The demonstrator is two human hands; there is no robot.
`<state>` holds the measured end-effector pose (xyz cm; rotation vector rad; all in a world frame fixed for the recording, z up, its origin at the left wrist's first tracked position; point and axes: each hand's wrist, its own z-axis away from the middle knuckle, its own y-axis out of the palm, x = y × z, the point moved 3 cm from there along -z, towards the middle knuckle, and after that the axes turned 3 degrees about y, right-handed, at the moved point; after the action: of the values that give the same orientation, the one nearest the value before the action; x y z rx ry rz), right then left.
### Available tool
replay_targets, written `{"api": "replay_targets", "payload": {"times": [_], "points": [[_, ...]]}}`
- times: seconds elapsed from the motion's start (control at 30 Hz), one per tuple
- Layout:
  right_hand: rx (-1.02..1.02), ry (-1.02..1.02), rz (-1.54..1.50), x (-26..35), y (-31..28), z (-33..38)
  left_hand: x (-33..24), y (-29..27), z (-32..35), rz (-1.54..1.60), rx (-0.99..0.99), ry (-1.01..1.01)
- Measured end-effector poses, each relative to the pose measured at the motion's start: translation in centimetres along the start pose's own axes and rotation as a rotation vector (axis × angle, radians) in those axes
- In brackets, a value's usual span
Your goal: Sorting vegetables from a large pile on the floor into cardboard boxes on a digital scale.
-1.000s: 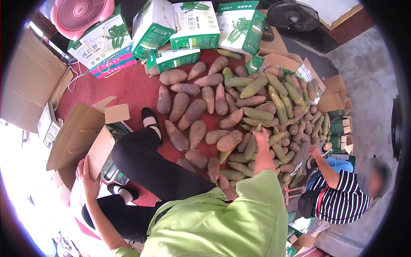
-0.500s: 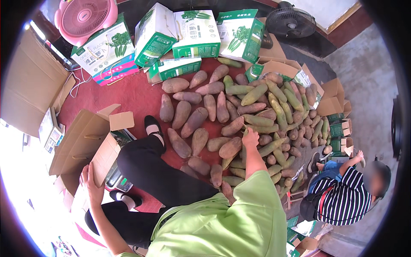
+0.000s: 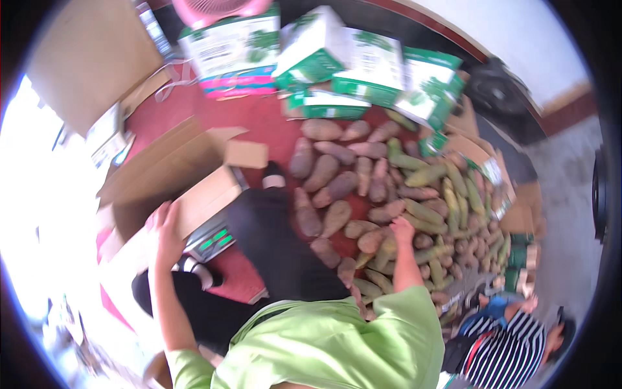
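Note:
My left hand (image 3: 167,227) rests against a flap (image 3: 206,198) of an open cardboard box (image 3: 159,168), its fingers stretched along the edge. The box stands on a scale (image 3: 210,238) with a lit green display, between my legs and the bright left side. Over on the right, my right hand (image 3: 403,230) reaches down onto a large heap of radishes. Close to its fingers are a green radish (image 3: 424,215) and a reddish-brown one (image 3: 387,212). Blur hides whether the fingers grip one.
White and green printed cartons (image 3: 369,65) line the far side, with a pink fan (image 3: 220,10) and a black fan (image 3: 499,87). Open cartons (image 3: 521,214) stand past the heap. A person in a striped shirt (image 3: 508,350) is at lower right.
The view has swung, so the box, heap and cartons appear farther right and are blurred. My left hand stays at the box flap. My right hand stays at the radishes.

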<state>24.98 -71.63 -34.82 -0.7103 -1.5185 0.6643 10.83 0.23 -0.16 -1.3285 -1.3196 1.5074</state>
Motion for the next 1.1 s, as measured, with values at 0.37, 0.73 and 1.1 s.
{"api": "replay_targets", "payload": {"times": [0.37,0.73,1.1], "points": [[0.161,0.490,-0.405,23.5,-3.6,-2.3,2.4,-2.6,3.8,0.012,-0.044,-0.064],[0.356,-0.162,-0.800,58.9,-8.4,-8.0,2.9,-1.9,3.9,0.028,-0.027,-0.056],[1.038,-0.110,-1.164,77.4,11.0,-2.6,2.6,-2.9,4.1,0.011,-0.029,-0.006]]}}
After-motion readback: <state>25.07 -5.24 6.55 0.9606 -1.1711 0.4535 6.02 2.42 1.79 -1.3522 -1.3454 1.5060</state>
